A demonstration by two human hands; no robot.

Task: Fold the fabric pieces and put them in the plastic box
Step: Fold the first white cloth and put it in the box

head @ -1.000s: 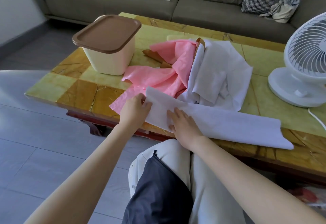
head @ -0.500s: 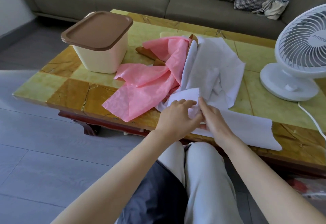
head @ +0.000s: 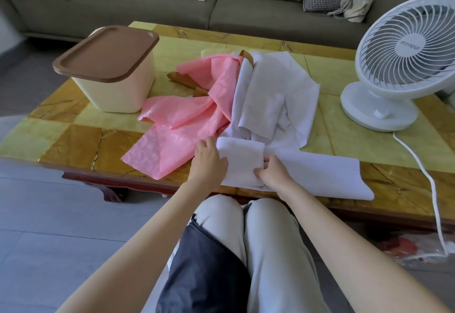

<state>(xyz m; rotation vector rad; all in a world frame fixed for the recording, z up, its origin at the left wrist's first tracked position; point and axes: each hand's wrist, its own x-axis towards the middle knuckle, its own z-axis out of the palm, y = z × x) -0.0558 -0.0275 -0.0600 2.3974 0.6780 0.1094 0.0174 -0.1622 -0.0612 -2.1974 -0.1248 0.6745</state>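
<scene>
A long white fabric strip [head: 320,177] lies along the table's near edge, its left end folded over into a flap [head: 240,162]. My left hand [head: 209,162] rests on the flap's left edge with the thumb on the fabric. My right hand [head: 270,172] pinches the flap's right edge with curled fingers. Behind the strip is a heap of white fabric [head: 273,96], with pink fabric [head: 182,128] spread to its left. The cream plastic box [head: 118,91] with its brown lid [head: 105,54] on stands at the back left of the table.
A brown fabric piece [head: 184,80] pokes out under the pink one. A white desk fan [head: 398,66] stands at the table's right, its cord [head: 428,182] trailing off the near edge. The yellow-brown tiled table [head: 73,140] has a sofa [head: 246,9] behind it. My knees are just below the table edge.
The white strip's left end has been folded over to the right and laid flat. My hands, close together half a second ago, have spread to the flap's two edges.
</scene>
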